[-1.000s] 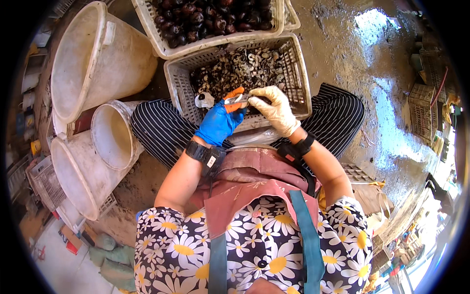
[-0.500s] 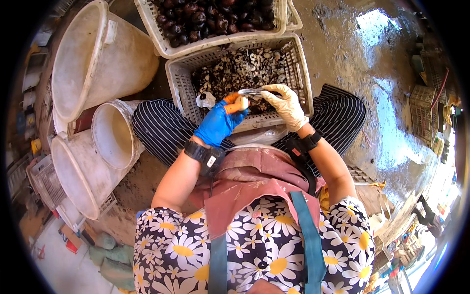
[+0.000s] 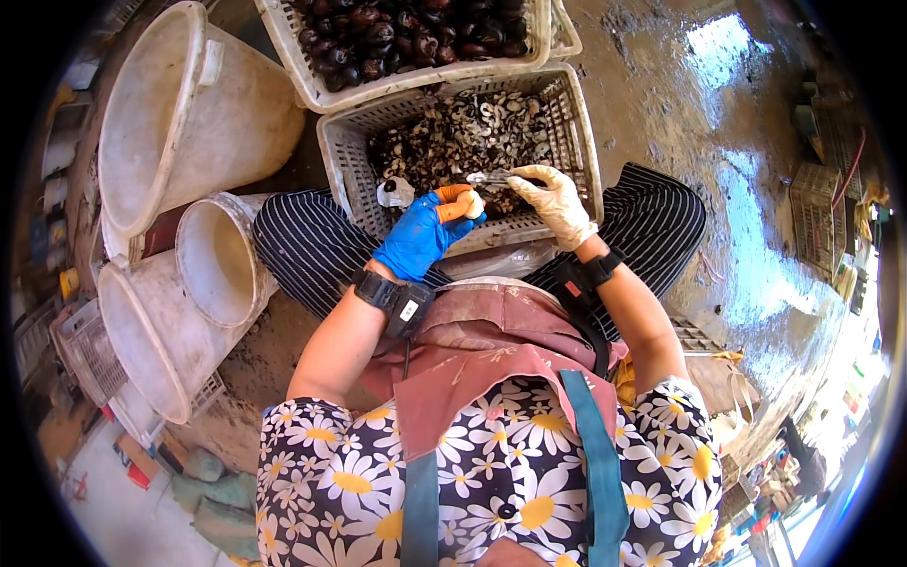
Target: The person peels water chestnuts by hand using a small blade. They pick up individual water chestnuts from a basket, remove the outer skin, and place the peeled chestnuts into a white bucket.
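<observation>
My left hand (image 3: pixel 419 236), in a blue glove with orange covers on some fingers, is closed on a small pale round piece (image 3: pixel 474 205), which looks like a peeled water chestnut. My right hand (image 3: pixel 557 206), in a cream glove, grips a thin metal peeling tool (image 3: pixel 488 178). Its tip points left, a little above the pale piece and apart from it. Both hands are over the near side of a grey slatted crate (image 3: pixel 593 156) with dark and whitish peel scraps (image 3: pixel 453 132) in it. A white lump with a dark spot (image 3: pixel 395 193) sits at that crate's left side.
Beyond, another crate (image 3: pixel 331 102) is full of shiny dark-brown round items (image 3: pixel 406 38). Large whitish tubs (image 3: pixel 236 113) and a smaller bucket (image 3: pixel 215 260) lie tipped or lean at the left. Wet, muddy floor (image 3: pixel 661 123) stretches to the right, with stacked crates (image 3: pixel 814 213) farther off.
The metal tool and my left fingers have come apart, leaving a small gap. The pale piece shows more clearly in my left hand.
</observation>
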`<state>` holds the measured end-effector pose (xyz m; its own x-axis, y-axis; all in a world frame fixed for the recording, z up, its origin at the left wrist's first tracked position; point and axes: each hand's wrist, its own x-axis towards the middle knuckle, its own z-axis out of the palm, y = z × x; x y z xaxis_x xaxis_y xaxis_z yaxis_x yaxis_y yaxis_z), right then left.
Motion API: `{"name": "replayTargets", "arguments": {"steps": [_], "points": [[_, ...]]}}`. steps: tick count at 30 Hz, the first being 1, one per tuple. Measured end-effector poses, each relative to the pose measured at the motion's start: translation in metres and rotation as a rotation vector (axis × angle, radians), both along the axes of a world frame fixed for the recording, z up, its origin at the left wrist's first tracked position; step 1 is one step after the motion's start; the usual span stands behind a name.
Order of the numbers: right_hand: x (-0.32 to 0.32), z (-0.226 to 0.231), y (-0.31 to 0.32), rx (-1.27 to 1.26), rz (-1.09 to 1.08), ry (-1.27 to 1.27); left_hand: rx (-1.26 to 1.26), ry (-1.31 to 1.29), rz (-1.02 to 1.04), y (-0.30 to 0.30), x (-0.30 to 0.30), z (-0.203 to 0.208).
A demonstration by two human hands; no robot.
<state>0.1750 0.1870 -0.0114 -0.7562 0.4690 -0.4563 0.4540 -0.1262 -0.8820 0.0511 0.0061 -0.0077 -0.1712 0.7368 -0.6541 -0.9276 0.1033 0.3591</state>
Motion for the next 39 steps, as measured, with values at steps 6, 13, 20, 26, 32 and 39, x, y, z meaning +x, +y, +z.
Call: {"name": "replayTargets", "arguments": {"steps": [6,13,20,26,32,39], "points": [[0.001,-0.019,-0.013,-0.025,-0.047,0.118,0.088,0.018,0.018,0.002,-0.002,-0.004],[0.000,-0.007,-0.017,0.144,0.078,0.204,-0.129,0.415,-0.152,0.011,-0.003,0.004],[0.003,-0.002,0.030,-0.222,-0.224,0.141,0.043,0.296,-0.250,0.021,-0.021,-0.020],[0.002,-0.002,0.054,-0.350,-0.421,0.242,-0.186,0.446,-0.477,0.063,-0.031,-0.064],[0.011,-0.017,0.070,-0.400,-0.569,0.269,-0.335,1.369,-0.971,0.107,-0.009,-0.100],[0.009,-0.011,0.077,-0.506,-0.637,0.312,-0.408,1.488,-1.318,0.119,-0.002,-0.162]]}}
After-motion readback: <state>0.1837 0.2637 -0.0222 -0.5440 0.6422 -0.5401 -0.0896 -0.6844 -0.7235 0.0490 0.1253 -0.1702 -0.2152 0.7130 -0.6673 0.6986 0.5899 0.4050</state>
